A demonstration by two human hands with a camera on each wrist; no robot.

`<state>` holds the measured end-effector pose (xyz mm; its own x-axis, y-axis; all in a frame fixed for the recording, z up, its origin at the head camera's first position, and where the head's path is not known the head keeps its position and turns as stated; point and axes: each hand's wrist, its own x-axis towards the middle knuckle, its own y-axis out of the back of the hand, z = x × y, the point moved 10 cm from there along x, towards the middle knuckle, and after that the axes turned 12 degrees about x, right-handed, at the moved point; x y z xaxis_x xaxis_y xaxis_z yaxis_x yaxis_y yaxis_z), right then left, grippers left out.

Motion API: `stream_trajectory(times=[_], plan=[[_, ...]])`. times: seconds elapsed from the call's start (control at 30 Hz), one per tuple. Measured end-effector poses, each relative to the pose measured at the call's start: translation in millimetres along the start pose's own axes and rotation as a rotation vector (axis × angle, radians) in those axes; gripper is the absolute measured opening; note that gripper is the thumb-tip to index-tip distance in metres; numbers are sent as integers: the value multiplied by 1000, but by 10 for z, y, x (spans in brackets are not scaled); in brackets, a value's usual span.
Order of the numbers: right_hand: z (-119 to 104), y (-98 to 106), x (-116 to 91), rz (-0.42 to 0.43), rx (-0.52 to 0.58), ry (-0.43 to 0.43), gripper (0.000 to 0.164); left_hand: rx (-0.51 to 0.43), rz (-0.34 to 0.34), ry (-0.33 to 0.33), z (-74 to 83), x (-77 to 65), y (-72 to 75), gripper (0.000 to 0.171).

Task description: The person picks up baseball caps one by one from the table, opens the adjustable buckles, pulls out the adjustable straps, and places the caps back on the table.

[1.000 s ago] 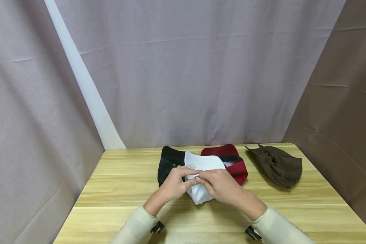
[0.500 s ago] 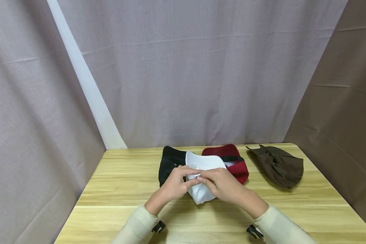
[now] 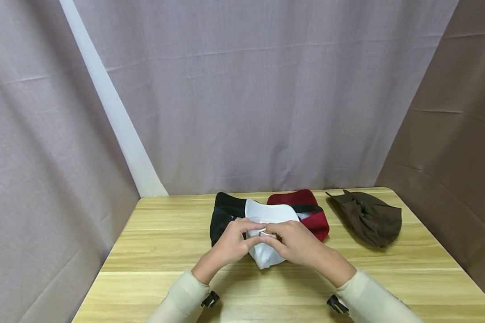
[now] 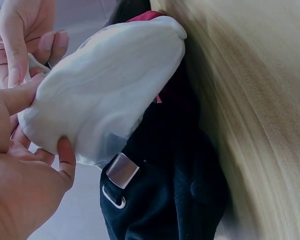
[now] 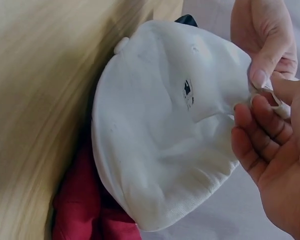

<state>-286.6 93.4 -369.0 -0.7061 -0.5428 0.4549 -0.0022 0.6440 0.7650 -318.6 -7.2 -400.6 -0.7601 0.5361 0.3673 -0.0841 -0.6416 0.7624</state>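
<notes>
Both hands are at the closure edge of a white baseball cap (image 3: 271, 214), its brim pointing away from me. My left hand (image 3: 231, 242) grips that edge between thumb and fingers, with more fingertips against the crown in the left wrist view. From the other side my right hand (image 3: 297, 242) holds a narrow white strap (image 5: 280, 107), seen between its thumb and fingers in the right wrist view. Small dark eyelet-like marks (image 5: 188, 90) show on the crown. How the strap runs through its fastening is partly hidden by fingers.
Behind the white cap, a black cap (image 3: 226, 213) lies left, its metal buckle (image 4: 123, 170) showing in the left wrist view. A dark red cap (image 3: 318, 224) lies right. Farther right is a crumpled brown cap (image 3: 368, 220). Curtains surround the wooden table (image 3: 157, 251).
My right thumb and forefinger have spread a little apart, and more of the white strap shows between them. The left hand and the caps stay about where they were.
</notes>
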Motion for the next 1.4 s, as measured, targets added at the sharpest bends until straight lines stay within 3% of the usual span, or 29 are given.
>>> stream_trajectory(times=[0.2,0.63,0.93,1.1,1.4], plan=[[30,-21,12,18,-2,-37,14,34,12,-27,36,1,20,33],[-5,-15,20,16,-18,23,17,28,-3,-14,12,18,12,33],[23,-28,7,-27,73,4,22,-52,6,-29,-7,3,-10,33],[45,-29,2,-43,112,-12,17,-44,5,-35,-19,10,-16,33],[80,-39,-19,-18,150,-19,25,-40,-5,-31,-48,12,-22,33]])
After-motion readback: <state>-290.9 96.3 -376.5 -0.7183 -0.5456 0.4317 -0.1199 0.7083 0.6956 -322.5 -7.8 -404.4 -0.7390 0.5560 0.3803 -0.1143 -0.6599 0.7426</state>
